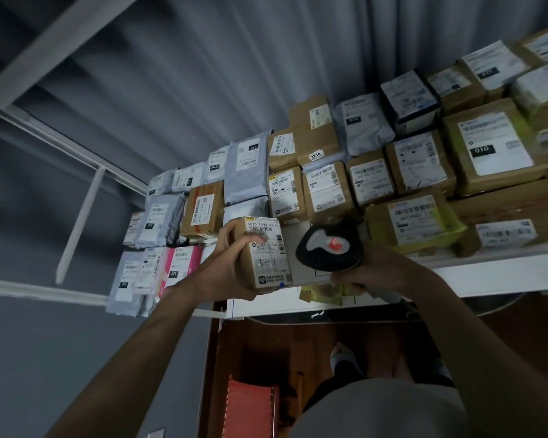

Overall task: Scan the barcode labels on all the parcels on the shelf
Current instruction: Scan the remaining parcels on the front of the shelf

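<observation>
My left hand grips a small brown parcel with a white barcode label facing me, lifted just above the front of the white shelf. My thumb lies across the label's upper part. My right hand holds a black barcode scanner with a white top and an orange-red button, right beside the parcel. Behind them, several brown boxes and grey mailer bags cover the shelf in rows, labels up. A pink bag lies at the left front.
White shelf rails run at the left against a grey corrugated wall. Below the shelf is a wooden floor with a red ribbed object and my foot. A yellow-taped box sits at the shelf's front right.
</observation>
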